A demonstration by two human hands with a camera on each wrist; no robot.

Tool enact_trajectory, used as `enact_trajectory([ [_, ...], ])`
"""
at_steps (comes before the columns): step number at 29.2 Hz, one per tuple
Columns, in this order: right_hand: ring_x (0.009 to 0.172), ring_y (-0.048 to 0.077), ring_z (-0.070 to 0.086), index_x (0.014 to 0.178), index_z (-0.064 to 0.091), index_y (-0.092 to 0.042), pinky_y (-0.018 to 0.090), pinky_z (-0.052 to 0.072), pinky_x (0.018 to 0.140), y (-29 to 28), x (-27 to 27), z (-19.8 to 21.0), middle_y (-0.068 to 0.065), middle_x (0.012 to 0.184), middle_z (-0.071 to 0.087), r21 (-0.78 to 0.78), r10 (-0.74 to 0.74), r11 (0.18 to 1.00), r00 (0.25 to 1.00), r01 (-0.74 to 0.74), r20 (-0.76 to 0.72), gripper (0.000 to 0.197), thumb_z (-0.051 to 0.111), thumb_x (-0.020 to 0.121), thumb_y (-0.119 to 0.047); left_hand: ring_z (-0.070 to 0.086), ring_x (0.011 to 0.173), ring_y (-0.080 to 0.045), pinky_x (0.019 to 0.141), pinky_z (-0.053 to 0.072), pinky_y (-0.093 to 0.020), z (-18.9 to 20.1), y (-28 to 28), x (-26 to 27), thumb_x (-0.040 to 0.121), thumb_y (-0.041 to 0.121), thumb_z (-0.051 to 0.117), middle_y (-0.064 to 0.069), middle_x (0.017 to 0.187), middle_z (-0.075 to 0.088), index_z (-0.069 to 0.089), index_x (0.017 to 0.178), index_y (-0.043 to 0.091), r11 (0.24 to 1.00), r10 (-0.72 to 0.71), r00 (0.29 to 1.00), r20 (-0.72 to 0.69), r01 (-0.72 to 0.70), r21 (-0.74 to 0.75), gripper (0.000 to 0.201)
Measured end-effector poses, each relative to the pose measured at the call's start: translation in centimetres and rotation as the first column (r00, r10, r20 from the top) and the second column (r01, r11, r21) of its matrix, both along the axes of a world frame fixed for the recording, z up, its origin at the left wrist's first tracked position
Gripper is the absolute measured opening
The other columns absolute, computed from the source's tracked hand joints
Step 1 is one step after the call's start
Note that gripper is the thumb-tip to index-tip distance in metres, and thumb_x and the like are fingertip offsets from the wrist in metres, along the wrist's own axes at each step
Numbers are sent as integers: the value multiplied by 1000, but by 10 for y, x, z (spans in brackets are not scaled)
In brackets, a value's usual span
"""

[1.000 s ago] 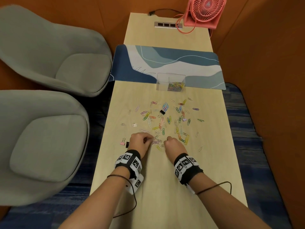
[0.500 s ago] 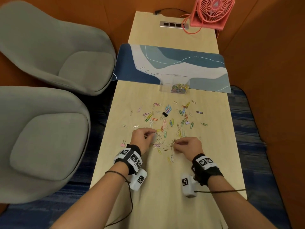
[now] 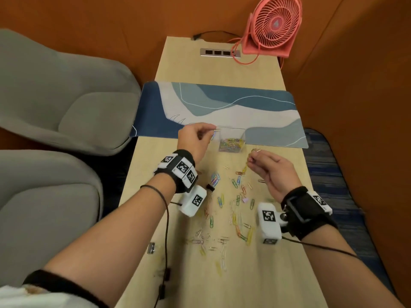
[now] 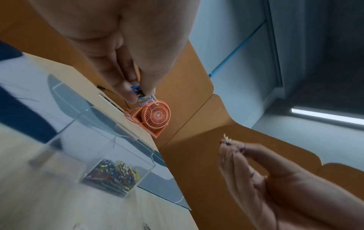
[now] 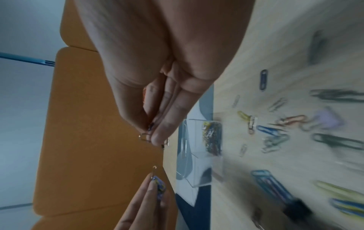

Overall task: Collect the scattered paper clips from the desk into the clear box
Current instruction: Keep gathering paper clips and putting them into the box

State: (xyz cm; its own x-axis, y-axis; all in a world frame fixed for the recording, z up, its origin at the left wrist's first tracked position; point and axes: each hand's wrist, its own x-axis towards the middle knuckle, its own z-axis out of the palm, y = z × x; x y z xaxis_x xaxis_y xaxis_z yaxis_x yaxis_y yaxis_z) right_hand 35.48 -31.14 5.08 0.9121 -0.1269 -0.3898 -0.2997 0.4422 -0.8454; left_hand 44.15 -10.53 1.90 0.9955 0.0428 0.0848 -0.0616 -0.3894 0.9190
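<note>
The clear box [image 3: 232,138] stands at the near edge of the blue desk mat and holds a heap of coloured clips [image 4: 114,172]. My left hand [image 3: 195,136] is raised just left of the box and pinches a few blue and yellow paper clips [image 4: 142,97] between thumb and fingers. My right hand [image 3: 266,165] hovers to the right of the box, in front of it, pinching some metal clips [image 5: 149,137] at its fingertips. Many scattered paper clips [image 3: 235,203] lie on the wooden desk between my wrists and the box.
A blue and white desk mat [image 3: 222,112] crosses the desk behind the box. A pink fan [image 3: 273,25] and a socket strip [image 3: 220,52] sit at the far end. Two grey chairs [image 3: 55,103] stand to the left, an orange wall to the right.
Both hands have lifted from the clip pile near the front and moved forward to the box, each carrying clips. The camera has come closer.
</note>
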Motion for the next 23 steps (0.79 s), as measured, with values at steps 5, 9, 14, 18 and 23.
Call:
enact_trajectory([
  [5,80,19,64,99,63,11,25,58,78,-8,43,-4,17,85,64,72,-71,995,997,68,35,14,61,87,2,62,73,-5,76,53,-15,-6,-32,40,88,11,66,2,87,72,76,98,14,990,-77,995,63,69,119,14],
  [9,79,20,66,104,61,13,25,58,76,-12,58,-19,17,85,65,108,-110,988,994,108,15,20,61,87,2,65,87,-18,85,54,-36,-28,-47,56,89,12,64,0,95,72,75,99,18,910,-249,967,55,214,356,16],
  [14,80,22,66,99,63,12,27,58,77,-14,65,-37,19,89,64,84,-120,989,992,122,-24,16,62,87,2,67,90,-20,86,55,-40,-44,-53,60,86,18,68,3,95,75,77,96,23,821,-293,956,-3,253,512,15],
  [18,80,22,65,93,65,10,26,58,74,-15,69,-44,18,86,64,87,-142,986,989,144,-33,10,62,87,3,68,84,-13,85,55,-33,-46,-54,63,82,23,74,5,87,76,79,90,23,860,-257,966,9,224,459,9],
  [23,77,21,65,95,65,11,25,57,73,-14,74,-51,19,86,64,43,-167,985,986,167,-16,14,66,84,2,66,81,-14,82,55,-34,-45,-60,64,85,32,70,5,87,75,78,91,23,824,-327,945,4,283,490,13],
])
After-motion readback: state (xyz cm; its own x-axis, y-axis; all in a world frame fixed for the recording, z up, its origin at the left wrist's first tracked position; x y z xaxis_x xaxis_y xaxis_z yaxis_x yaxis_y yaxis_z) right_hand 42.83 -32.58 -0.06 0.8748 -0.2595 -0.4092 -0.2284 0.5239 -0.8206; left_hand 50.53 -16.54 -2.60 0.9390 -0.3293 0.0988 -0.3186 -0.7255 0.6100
